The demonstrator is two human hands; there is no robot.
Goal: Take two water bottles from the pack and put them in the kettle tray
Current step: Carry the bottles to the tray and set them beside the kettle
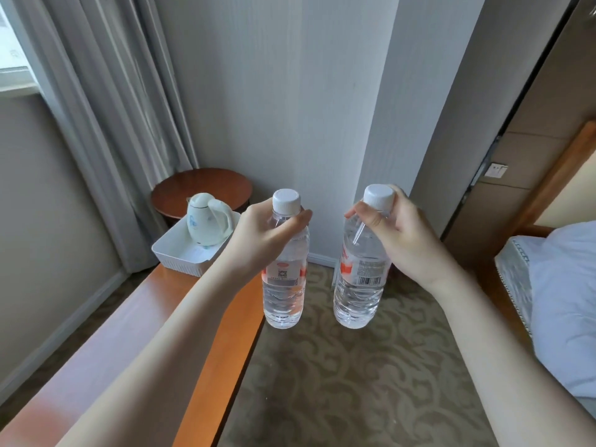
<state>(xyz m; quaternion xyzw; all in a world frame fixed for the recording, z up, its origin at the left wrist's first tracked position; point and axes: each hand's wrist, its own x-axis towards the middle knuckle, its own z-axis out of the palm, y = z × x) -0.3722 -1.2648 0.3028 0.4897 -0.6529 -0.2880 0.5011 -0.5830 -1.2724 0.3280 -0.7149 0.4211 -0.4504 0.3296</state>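
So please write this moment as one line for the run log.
left hand: holds left bottle at neck | right hand: holds right bottle at neck | both upright, in air | tray: kettle only

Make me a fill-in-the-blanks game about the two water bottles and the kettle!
1. Each hand, left hand and right hand, holds one clear plastic water bottle with a ____ cap.
2. The cream electric kettle stands inside a white ribbed plastic ____.
3. The tray sits at the far end of the long orange-brown wooden ____.
4. Behind the tray stands a ____ dark red-brown wooden table.

Missing words: white; tray; desk; round
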